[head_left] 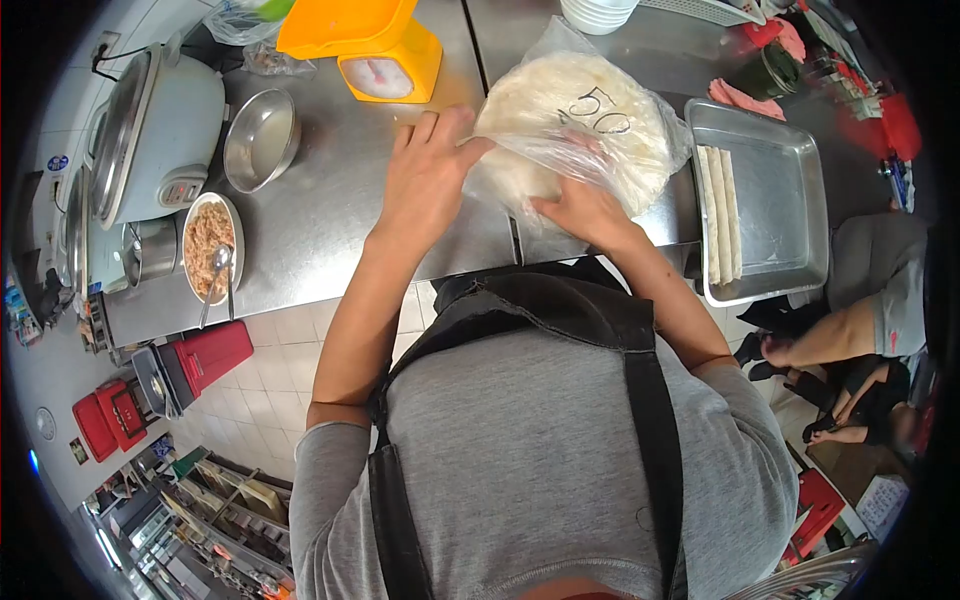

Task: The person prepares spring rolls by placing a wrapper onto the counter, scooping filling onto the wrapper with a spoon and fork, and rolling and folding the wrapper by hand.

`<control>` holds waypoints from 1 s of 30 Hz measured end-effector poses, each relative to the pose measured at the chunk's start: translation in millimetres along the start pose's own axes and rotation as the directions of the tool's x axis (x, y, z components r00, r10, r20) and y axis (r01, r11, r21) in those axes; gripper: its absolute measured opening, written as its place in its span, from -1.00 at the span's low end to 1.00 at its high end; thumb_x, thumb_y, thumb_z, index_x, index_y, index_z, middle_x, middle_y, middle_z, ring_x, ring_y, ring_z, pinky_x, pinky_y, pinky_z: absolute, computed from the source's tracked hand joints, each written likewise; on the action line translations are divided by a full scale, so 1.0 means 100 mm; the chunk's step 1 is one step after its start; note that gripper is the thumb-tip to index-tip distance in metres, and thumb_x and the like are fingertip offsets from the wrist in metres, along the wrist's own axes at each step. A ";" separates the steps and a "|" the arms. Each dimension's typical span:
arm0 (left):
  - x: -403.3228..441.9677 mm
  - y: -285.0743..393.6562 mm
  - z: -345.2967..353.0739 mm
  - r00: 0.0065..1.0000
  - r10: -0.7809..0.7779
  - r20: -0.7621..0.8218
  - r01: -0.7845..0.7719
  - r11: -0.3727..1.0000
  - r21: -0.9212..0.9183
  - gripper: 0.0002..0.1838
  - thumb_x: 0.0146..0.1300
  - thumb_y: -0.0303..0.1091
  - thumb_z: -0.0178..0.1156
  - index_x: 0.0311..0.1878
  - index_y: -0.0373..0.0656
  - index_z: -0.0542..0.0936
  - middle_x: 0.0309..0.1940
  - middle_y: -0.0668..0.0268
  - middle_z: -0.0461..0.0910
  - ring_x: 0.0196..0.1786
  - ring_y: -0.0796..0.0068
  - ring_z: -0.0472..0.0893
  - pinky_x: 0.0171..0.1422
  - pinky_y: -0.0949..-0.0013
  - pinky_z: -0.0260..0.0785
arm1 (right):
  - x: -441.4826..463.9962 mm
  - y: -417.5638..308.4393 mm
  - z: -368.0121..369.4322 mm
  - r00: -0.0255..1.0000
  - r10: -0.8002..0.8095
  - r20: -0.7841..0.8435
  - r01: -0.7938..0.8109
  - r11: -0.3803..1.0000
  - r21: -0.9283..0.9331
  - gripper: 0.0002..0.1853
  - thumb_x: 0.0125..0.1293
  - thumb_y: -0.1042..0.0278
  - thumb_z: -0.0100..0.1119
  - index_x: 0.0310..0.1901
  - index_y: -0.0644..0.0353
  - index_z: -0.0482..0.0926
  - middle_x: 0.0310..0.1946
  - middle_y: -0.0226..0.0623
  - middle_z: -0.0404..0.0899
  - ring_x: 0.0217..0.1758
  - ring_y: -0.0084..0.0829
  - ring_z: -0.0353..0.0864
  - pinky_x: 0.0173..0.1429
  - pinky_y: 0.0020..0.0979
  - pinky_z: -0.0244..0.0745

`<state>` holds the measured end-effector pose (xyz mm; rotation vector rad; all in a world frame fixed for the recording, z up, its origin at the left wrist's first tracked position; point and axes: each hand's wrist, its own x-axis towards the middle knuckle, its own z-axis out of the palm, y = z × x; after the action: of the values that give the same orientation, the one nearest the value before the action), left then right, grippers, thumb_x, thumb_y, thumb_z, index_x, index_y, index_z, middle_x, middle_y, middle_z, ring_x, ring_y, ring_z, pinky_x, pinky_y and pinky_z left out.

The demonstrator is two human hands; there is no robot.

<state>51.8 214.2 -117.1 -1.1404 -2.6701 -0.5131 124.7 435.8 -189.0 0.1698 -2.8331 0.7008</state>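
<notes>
A clear plastic bag [545,150] marked "50" holds a stack of pale round wrappers [625,120] on the steel counter. At the bag's near left, my left hand [425,175] has the loose film between its thumb and fingers and holds it raised. My right hand [588,208] reaches into the bag over the near part of the wrappers. Its thumb is apart from the fingers, which show only partly through the film. I cannot make out whether those fingers grip a wrapper.
Right of the bag, a metal tray [815,200] holds several pale rolls [720,215]. A yellow scale [410,60] stands behind my left hand. Farther left are a metal bowl [262,140], a dish of filling [207,240] with spoons, and a cooker [170,140]. Another person's arm [830,335] is at right.
</notes>
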 end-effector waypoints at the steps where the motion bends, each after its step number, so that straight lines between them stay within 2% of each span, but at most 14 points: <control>1: 0.00 0.01 0.01 0.999 0.028 -0.033 -0.025 0.996 0.089 -0.58 0.04 -0.68 0.19 -0.08 -0.06 0.81 0.24 0.19 0.57 0.32 0.15 0.50 0.35 0.05 0.34 | 0.00 0.00 0.00 1.000 -0.015 -0.008 0.014 0.999 -0.045 -0.49 0.33 0.12 0.40 0.17 0.34 0.63 0.38 0.13 0.44 0.45 0.14 0.38 0.46 0.01 0.31; 3: -0.07 0.00 0.00 0.998 0.042 0.046 -0.047 0.992 0.116 -0.57 0.08 -0.63 0.17 -0.04 -0.02 0.82 0.29 0.17 0.55 0.40 0.12 0.43 0.42 0.03 0.27 | 0.07 0.05 -0.01 0.999 0.014 0.048 -0.012 0.999 -0.040 -0.46 0.32 0.06 0.42 0.17 0.33 0.65 0.34 0.15 0.49 0.48 0.14 0.35 0.48 0.01 0.29; 6: -0.21 -0.10 -0.05 0.984 0.025 0.178 -0.051 0.989 0.142 -0.57 0.08 -0.62 0.18 -0.03 -0.01 0.82 0.35 0.18 0.52 0.45 0.09 0.40 0.48 0.04 0.23 | 0.12 0.17 -0.10 0.995 0.044 0.087 -0.053 0.994 0.093 -0.48 0.37 0.02 0.38 0.15 0.31 0.69 0.24 0.14 0.59 0.39 0.10 0.47 0.42 -0.04 0.37; 7: -0.24 -0.13 -0.07 0.975 0.014 0.222 -0.048 0.988 0.148 -0.57 0.08 -0.62 0.19 -0.03 -0.02 0.82 0.36 0.18 0.52 0.45 0.09 0.40 0.50 0.05 0.22 | 0.13 0.19 -0.14 0.962 0.173 0.214 -0.223 0.945 0.241 -0.54 0.45 0.03 0.30 0.10 0.31 0.71 0.08 0.12 0.69 0.24 0.07 0.62 0.33 -0.10 0.47; 10: -0.25 -0.10 -0.10 0.981 -0.055 0.185 0.049 0.998 0.036 -0.62 0.12 -0.57 0.28 -0.01 -0.02 0.82 0.35 0.20 0.53 0.44 0.07 0.40 0.51 0.06 0.23 | 0.09 0.18 -0.24 0.925 0.245 0.290 -0.343 0.868 0.359 -0.61 0.51 0.04 0.24 -0.11 0.27 0.77 -0.21 0.08 0.73 -0.07 0.09 0.68 0.10 -0.06 0.52; 13: -0.15 0.03 -0.17 0.997 -0.059 0.046 0.069 0.966 -0.251 -0.57 0.10 -0.46 0.44 0.10 -0.03 0.77 0.38 0.23 0.52 0.48 0.08 0.38 0.55 0.07 0.21 | 0.04 -0.02 -0.51 0.924 0.106 0.366 -0.278 0.845 0.457 -0.65 0.55 0.10 0.20 -0.06 0.28 0.71 -0.38 -0.02 0.69 -0.34 -0.12 0.67 -0.11 -0.14 0.50; 16: 0.00 0.25 -0.43 0.997 0.033 0.067 0.018 0.762 -0.647 -0.46 0.11 -0.38 0.55 0.21 -0.12 0.70 0.41 0.24 0.52 0.46 0.24 0.43 0.53 0.15 0.26 | 0.09 -0.31 -1.00 0.893 -0.092 0.440 -0.242 0.726 0.644 -0.68 0.58 0.13 0.17 0.07 0.25 0.62 -0.33 -0.18 0.69 -0.32 -0.40 0.63 -0.20 -0.24 0.45; 18: -0.06 0.28 -0.51 0.970 -0.013 0.241 0.214 0.510 -0.833 -0.48 0.17 -0.25 0.56 0.19 -0.20 0.71 0.28 0.21 0.62 0.36 0.32 0.54 0.47 0.19 0.34 | 0.15 -0.41 -1.18 0.960 -0.056 0.275 -0.191 0.587 0.787 -0.70 0.59 0.18 0.16 0.13 0.24 0.57 -0.21 -0.28 0.71 -0.22 -0.50 0.65 -0.15 -0.33 0.50; 19: -0.08 0.27 -0.55 0.947 -0.015 0.322 0.306 0.362 -0.881 -0.48 0.21 -0.19 0.57 0.17 -0.24 0.71 0.22 0.20 0.67 0.30 0.36 0.59 0.43 0.22 0.38 | 0.20 -0.44 -1.25 0.974 -0.024 0.224 -0.187 0.467 0.864 -0.70 0.59 0.21 0.16 0.15 0.24 0.56 -0.15 -0.31 0.71 -0.16 -0.52 0.66 -0.11 -0.35 0.53; 22: -0.20 0.05 -0.61 0.894 -0.137 0.427 0.447 0.343 -0.826 -0.49 0.29 -0.21 0.53 0.18 -0.36 0.69 0.01 0.29 0.76 0.11 0.49 0.68 0.28 0.31 0.49 | 0.41 -0.49 -1.38 0.981 0.086 0.172 -0.169 -0.039 0.985 -0.71 0.59 0.29 0.15 0.19 0.26 0.55 0.06 -0.34 0.69 0.02 -0.50 0.70 0.07 -0.40 0.62; 23: -0.28 -0.06 -0.62 0.823 -0.233 0.518 0.565 0.239 -0.790 -0.59 0.35 -0.31 0.47 0.16 -0.35 0.70 -0.10 0.35 0.78 0.01 0.55 0.70 0.24 0.38 0.50 | 0.46 -0.45 -1.38 0.980 0.094 0.177 -0.166 -0.109 0.980 -0.66 0.57 0.35 0.15 0.27 0.30 0.52 0.12 -0.23 0.69 0.16 -0.46 0.70 0.25 -0.39 0.62; 26: -0.66 -0.35 -0.61 0.837 -0.423 0.346 0.382 0.000 -0.924 -0.69 0.40 -0.41 0.39 0.14 -0.34 0.71 -0.11 0.32 0.79 -0.07 0.58 0.71 0.17 0.42 0.53 | 0.58 -0.47 -1.12 0.968 0.125 0.219 -0.210 -0.078 0.975 -0.60 0.57 0.37 0.15 0.35 0.31 0.47 0.13 -0.19 0.70 0.18 -0.43 0.70 0.25 -0.35 0.63; 27: -0.71 -0.35 -0.72 0.788 -0.521 0.328 0.338 -0.079 -0.938 -0.76 0.42 -0.46 0.36 0.09 -0.33 0.72 -0.13 0.32 0.79 -0.15 0.62 0.71 0.06 0.46 0.56 | 0.59 -0.55 -1.01 0.960 0.127 0.250 -0.241 -0.079 0.967 -0.57 0.54 0.48 0.14 0.39 0.28 0.45 0.14 -0.16 0.70 0.18 -0.42 0.70 0.27 -0.37 0.61; 30: -1.06 -0.71 -1.02 0.708 -0.672 0.219 0.323 0.032 -0.946 -0.75 0.42 -0.45 0.36 0.09 -0.32 0.70 -0.16 0.31 0.79 -0.20 0.63 0.71 -0.05 0.50 0.57 | 0.59 -0.89 -0.64 0.973 -0.034 0.227 -0.224 0.078 0.971 -0.53 0.50 0.63 0.12 0.41 0.22 0.46 0.19 -0.15 0.68 0.19 -0.45 0.69 0.28 -0.39 0.58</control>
<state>77.0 59.0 -72.2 0.0509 -2.1800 -2.5135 93.3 384.0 -80.1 0.2479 -1.8201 2.7128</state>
